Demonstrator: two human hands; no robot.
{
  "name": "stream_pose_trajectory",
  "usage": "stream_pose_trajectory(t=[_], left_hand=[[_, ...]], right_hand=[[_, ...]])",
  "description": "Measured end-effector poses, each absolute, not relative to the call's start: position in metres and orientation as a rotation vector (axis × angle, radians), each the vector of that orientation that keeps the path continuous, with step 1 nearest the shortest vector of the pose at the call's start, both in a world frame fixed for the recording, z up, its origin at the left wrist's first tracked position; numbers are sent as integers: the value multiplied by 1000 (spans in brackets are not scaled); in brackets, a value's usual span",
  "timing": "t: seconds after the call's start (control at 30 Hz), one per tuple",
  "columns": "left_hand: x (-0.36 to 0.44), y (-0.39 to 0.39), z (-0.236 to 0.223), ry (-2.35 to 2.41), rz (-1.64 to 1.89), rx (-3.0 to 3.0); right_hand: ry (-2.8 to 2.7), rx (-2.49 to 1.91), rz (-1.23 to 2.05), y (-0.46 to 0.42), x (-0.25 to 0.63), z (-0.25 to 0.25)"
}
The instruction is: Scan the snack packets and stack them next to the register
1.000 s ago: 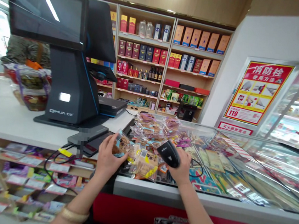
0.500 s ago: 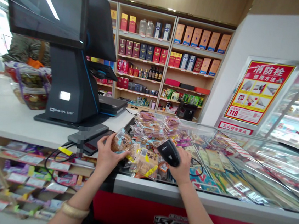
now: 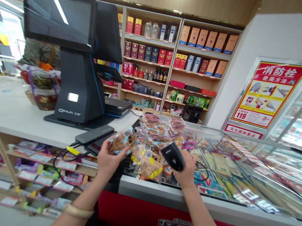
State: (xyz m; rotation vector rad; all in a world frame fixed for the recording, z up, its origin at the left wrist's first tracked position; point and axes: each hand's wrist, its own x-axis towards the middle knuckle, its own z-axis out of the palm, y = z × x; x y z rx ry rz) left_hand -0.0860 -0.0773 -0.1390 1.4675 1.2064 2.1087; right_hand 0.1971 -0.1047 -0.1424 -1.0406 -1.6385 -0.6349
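Note:
My left hand (image 3: 111, 159) is closed on a clear-wrapped packaged bread (image 3: 123, 141) with blue print, held up over the freezer's near left corner. In my right hand (image 3: 187, 169) is a black barcode scanner (image 3: 172, 156), its head pointing left; a cable (image 3: 204, 170) loops out on the right. Between the hands lies another packaged bread (image 3: 151, 165) with yellow print and a barcode label on top. Behind it, more wrapped breads (image 3: 154, 129) are heaped on the freezer's glass top (image 3: 218, 141).
On the left, a white counter (image 3: 10, 112) carries a dark register (image 3: 75, 83), a flat grey device (image 3: 94, 134) with cables and bagged food (image 3: 44, 89). Snack shelves (image 3: 49, 178) sit below. A person's camouflage sleeve (image 3: 35, 52) shows behind the register. Stocked shelves (image 3: 151, 61) line the back wall.
The bread in my left hand has turned, so more of its printed front faces up. My right hand holds the scanner much as before. The whole view has shifted slightly.

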Motion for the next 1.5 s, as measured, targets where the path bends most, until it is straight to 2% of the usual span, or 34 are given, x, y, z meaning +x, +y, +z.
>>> stream_pose_trajectory(t=[0.43,0.73,0.9,1.0,1.1,1.2,1.5], left_hand=[[-89,-81,-145,1349,1956,2059],[-86,-80,-143,1368,1982,1760],[-128,-63,-121,1579,2002,1425],[-175,-52,-101,1981,1842,1396],[-214,-43,-84,2335,1455,1500],[-233,-37,-75,2418,1244,1572],[-238,-27,-77,2492,1041,1620]], right_hand=[[-1810,-965,-472,-113,156,-142],[-1771,-938,-497,-121,161,-139],[-1773,-919,-533,-119,166,-144],[-1775,-922,-537,-118,167,-146],[-1773,-924,-541,-117,166,-147],[-1767,-932,-551,-116,166,-148],[-1807,-916,-582,-112,172,-150]])
